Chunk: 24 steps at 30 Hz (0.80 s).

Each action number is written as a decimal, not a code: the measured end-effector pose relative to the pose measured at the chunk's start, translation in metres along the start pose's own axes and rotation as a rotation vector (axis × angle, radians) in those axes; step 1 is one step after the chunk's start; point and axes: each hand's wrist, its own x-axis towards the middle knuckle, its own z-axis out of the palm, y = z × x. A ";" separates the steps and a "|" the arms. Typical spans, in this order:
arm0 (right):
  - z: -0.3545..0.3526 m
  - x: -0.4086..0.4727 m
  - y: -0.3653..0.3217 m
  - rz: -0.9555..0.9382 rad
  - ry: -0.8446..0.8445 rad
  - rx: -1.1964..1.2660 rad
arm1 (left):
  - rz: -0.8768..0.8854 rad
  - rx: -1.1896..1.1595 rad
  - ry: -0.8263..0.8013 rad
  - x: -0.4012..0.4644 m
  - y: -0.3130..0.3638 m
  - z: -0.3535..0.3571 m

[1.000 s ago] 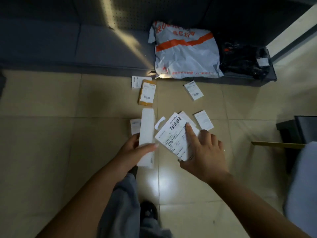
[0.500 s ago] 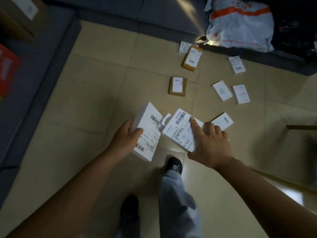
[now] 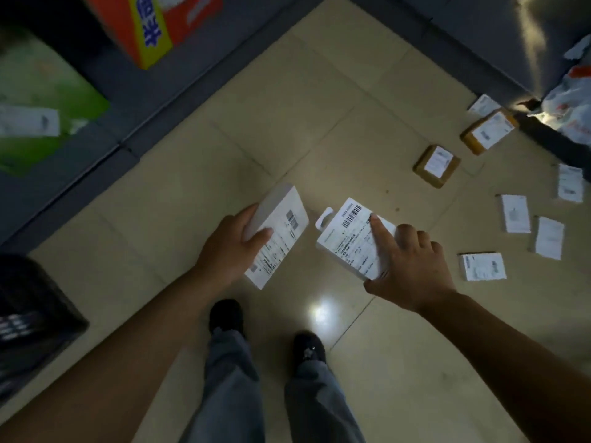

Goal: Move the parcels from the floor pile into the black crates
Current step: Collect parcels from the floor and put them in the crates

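My left hand (image 3: 228, 249) grips a white labelled box parcel (image 3: 279, 230) by its lower left side. My right hand (image 3: 412, 270) holds a flat white parcel with a barcode label (image 3: 350, 239), index finger stretched along its top. Both parcels hang above the tiled floor in front of my feet. Several small white parcels (image 3: 515, 214) and two brown cardboard ones (image 3: 436, 164) lie scattered on the floor at the right. A black crate (image 3: 35, 318) shows at the left edge, blurred.
Dark grey low platforms (image 3: 179, 91) border the floor on the left and top right. An orange and yellow carton (image 3: 150, 27) and a green parcel (image 3: 41, 100) sit on the left platform. A white and orange mail bag (image 3: 572, 103) lies at the far right. My shoes (image 3: 225, 314) stand below.
The view has swung left: the floor pile slid to the right edge, the left platform and the black crate came into view. Both hands still hold their parcels.
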 end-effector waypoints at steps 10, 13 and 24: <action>-0.006 -0.010 -0.216 -0.344 0.024 -0.238 | -0.281 -0.184 0.398 -0.161 -0.186 -0.099; 0.005 -0.025 -0.311 -0.454 0.039 -0.269 | -0.347 -0.225 0.518 -0.223 -0.253 -0.134; 0.061 -0.112 -0.632 -0.799 0.078 -0.358 | -0.576 -0.134 0.785 -0.466 -0.479 -0.236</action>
